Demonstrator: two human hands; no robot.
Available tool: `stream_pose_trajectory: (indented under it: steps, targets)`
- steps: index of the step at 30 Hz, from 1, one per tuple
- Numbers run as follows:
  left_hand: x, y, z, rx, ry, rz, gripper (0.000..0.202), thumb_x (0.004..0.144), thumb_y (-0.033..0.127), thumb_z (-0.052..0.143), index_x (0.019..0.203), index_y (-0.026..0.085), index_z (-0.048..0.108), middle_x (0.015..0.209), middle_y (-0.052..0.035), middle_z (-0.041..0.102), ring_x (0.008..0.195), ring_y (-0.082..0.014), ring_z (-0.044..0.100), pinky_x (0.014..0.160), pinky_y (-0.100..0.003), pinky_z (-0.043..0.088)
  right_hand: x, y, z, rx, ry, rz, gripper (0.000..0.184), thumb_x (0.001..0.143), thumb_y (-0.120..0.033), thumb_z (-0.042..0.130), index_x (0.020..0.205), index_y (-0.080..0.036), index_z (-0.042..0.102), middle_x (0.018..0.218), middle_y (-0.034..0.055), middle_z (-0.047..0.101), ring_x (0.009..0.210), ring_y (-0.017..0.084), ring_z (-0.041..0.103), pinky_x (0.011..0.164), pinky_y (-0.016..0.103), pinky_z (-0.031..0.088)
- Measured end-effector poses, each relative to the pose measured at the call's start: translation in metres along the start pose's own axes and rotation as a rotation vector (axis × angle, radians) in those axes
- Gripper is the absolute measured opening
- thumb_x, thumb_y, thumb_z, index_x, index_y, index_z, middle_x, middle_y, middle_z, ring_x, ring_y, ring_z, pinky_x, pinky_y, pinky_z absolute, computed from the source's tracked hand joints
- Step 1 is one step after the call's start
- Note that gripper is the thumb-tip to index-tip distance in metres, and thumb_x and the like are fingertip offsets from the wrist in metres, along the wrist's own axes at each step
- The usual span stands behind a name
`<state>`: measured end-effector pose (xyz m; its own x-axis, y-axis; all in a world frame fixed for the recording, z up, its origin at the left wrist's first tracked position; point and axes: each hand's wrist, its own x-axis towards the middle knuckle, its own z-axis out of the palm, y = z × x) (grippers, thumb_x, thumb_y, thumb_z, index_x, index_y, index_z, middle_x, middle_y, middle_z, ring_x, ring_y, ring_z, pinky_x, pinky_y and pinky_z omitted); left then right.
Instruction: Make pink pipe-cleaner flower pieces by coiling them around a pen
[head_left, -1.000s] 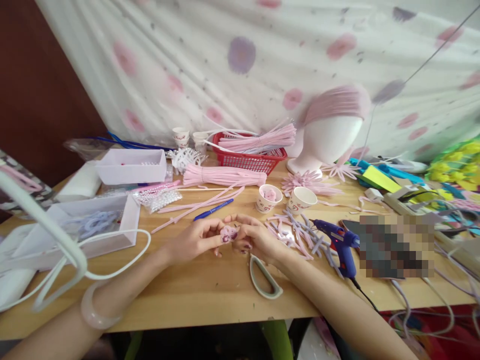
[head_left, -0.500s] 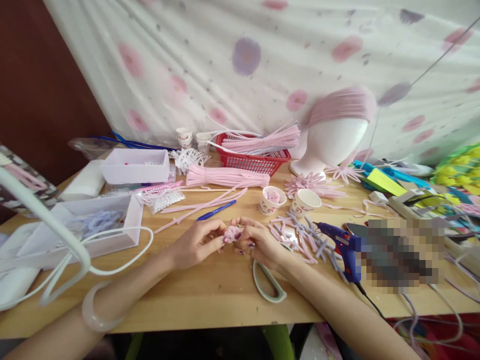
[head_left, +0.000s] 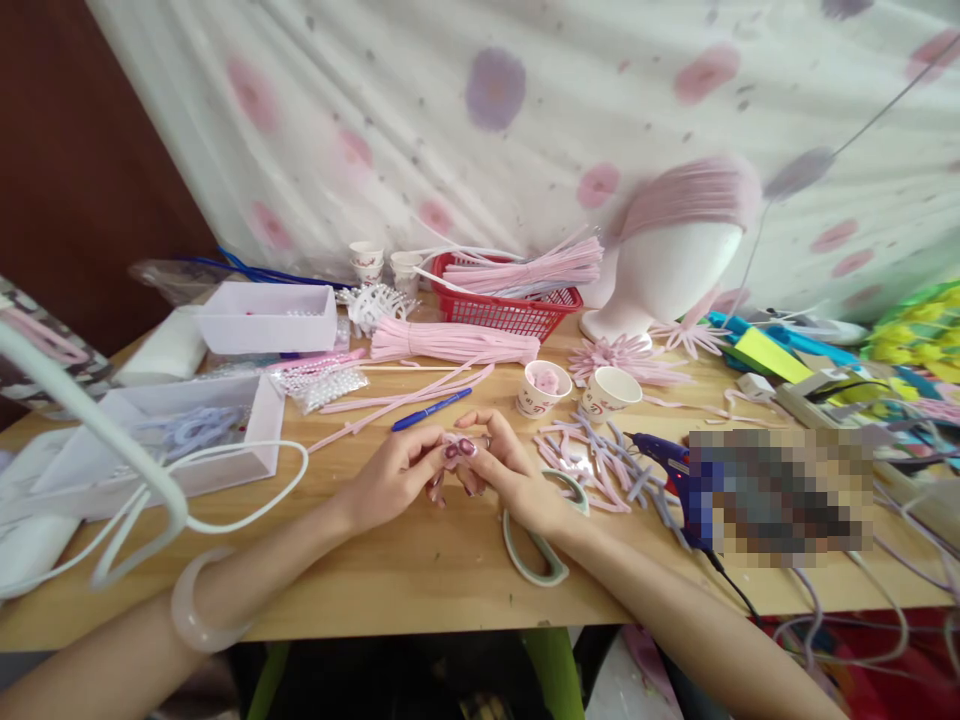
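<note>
My left hand (head_left: 390, 478) and my right hand (head_left: 517, 470) meet over the front middle of the table. Both are closed in a pinch on a small pink pipe-cleaner piece (head_left: 452, 447). The thumbs press side by side on it and hide most of it. Beneath my right wrist lies a pair of scissors (head_left: 551, 572), its blades covered, its grey-green handles showing. Cut pink and lilac pipe-cleaner lengths (head_left: 592, 478) are strewn right of that hand. A blue pen (head_left: 431, 409) lies just beyond my fingers.
Two paper cups stand behind the hands, one with pink pieces (head_left: 541, 390), one bare inside (head_left: 613, 390). A blue glue gun (head_left: 664, 455) lies at right. Bundled pink pipe cleaners (head_left: 457, 342), a red basket (head_left: 510, 313), a white foam head (head_left: 667, 270) and white trays (head_left: 266, 420) surround them.
The thumbs have come together over the pink pipe-cleaner piece, covering more of it. My right-hand fingers have shifted and lifted slightly. The view has tilted a little.
</note>
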<state>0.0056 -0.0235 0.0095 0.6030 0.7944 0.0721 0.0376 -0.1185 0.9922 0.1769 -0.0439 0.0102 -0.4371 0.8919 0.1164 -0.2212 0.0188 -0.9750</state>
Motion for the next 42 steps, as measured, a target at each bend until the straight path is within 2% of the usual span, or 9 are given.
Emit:
stream_pose_trajectory:
  steps: [3, 7, 14, 19, 25, 28, 32, 36, 42]
  targets:
    - [0.001, -0.001, 0.000, -0.064, -0.002, -0.049, 0.035, 0.086, 0.048, 0.055, 0.079, 0.015, 0.060, 0.067, -0.0019, 0.060, 0.054, -0.0118, 0.052, 0.055, -0.027, 0.054, 0.000, 0.002, 0.001, -0.031, 0.009, -0.052, 0.029, 0.091, -0.043, 0.055, 0.102, -0.023, 0.038, 0.055, -0.0105, 0.040, 0.049, 0.010, 0.035, 0.052, 0.024, 0.033]
    - [0.004, -0.004, -0.001, -0.187, -0.017, -0.098, 0.037, 0.084, 0.050, 0.056, 0.075, 0.015, 0.057, 0.061, 0.0017, 0.051, 0.056, -0.0120, 0.052, 0.057, -0.030, 0.057, -0.001, 0.003, 0.000, -0.049, -0.032, -0.112, 0.028, 0.093, -0.043, 0.053, 0.102, -0.024, 0.035, 0.065, -0.0065, 0.049, 0.052, 0.010, 0.037, 0.052, 0.023, 0.035]
    - [0.000, -0.003, 0.002, 0.022, -0.012, 0.006, 0.038, 0.091, 0.048, 0.045, 0.070, 0.017, 0.050, 0.062, 0.0045, 0.045, 0.044, -0.0068, 0.043, 0.040, -0.020, 0.048, -0.005, 0.006, -0.001, -0.114, -0.080, -0.138, 0.018, 0.098, -0.036, 0.046, 0.105, -0.023, 0.036, 0.073, -0.0041, 0.050, 0.053, 0.008, 0.033, 0.050, 0.022, 0.029]
    - [-0.001, 0.003, 0.013, -0.025, 0.091, 0.066, 0.036, 0.093, 0.045, 0.043, 0.070, 0.017, 0.049, 0.062, 0.0052, 0.042, 0.044, -0.0060, 0.039, 0.042, -0.020, 0.051, -0.011, 0.009, 0.003, -0.150, -0.007, -0.285, 0.014, 0.099, -0.025, 0.042, 0.110, -0.026, 0.033, 0.076, -0.0039, 0.051, 0.053, 0.008, 0.036, 0.049, 0.020, 0.033]
    - [0.002, 0.003, 0.021, -0.151, 0.103, -0.006, 0.038, 0.092, 0.047, 0.045, 0.066, 0.018, 0.044, 0.056, 0.0071, 0.037, 0.042, -0.0052, 0.033, 0.037, -0.016, 0.045, -0.012, 0.017, -0.003, -0.454, 0.025, -0.505, 0.013, 0.097, -0.017, 0.041, 0.106, -0.026, 0.036, 0.078, -0.0023, 0.050, 0.060, 0.009, 0.046, 0.055, 0.023, 0.039]
    - [0.002, 0.001, 0.016, -0.096, 0.122, 0.014, 0.038, 0.092, 0.048, 0.044, 0.067, 0.018, 0.046, 0.055, 0.0066, 0.039, 0.043, -0.0059, 0.035, 0.038, -0.017, 0.047, -0.011, 0.017, -0.002, -0.323, 0.035, -0.435, 0.010, 0.099, -0.020, 0.038, 0.107, -0.026, 0.035, 0.071, -0.0052, 0.045, 0.055, 0.009, 0.043, 0.052, 0.022, 0.037]
    - [0.003, -0.001, 0.008, -0.030, 0.237, 0.040, 0.039, 0.091, 0.050, 0.046, 0.068, 0.019, 0.046, 0.055, 0.0077, 0.036, 0.043, -0.0066, 0.035, 0.044, -0.023, 0.055, -0.008, 0.008, 0.001, -0.159, 0.168, -0.387, 0.006, 0.099, -0.024, 0.041, 0.101, -0.026, 0.036, 0.060, -0.0097, 0.036, 0.050, 0.009, 0.038, 0.053, 0.023, 0.034]
    - [0.005, 0.000, 0.006, 0.047, 0.278, 0.084, 0.038, 0.092, 0.047, 0.044, 0.069, 0.018, 0.047, 0.061, 0.0050, 0.043, 0.046, -0.0069, 0.039, 0.045, -0.022, 0.054, -0.005, -0.001, -0.001, -0.212, 0.272, -0.275, 0.007, 0.099, -0.031, 0.041, 0.098, -0.025, 0.037, 0.057, -0.0095, 0.040, 0.050, 0.011, 0.037, 0.053, 0.024, 0.033]
    - [0.004, 0.004, 0.011, 0.142, 0.265, 0.135, 0.037, 0.094, 0.041, 0.042, 0.065, 0.018, 0.047, 0.059, 0.0050, 0.046, 0.047, -0.0072, 0.045, 0.046, -0.018, 0.047, -0.006, -0.004, 0.001, -0.506, 0.098, -0.185, 0.026, 0.099, -0.033, 0.039, 0.078, -0.021, 0.046, 0.067, -0.0030, 0.047, 0.061, 0.012, 0.043, 0.061, 0.026, 0.036]
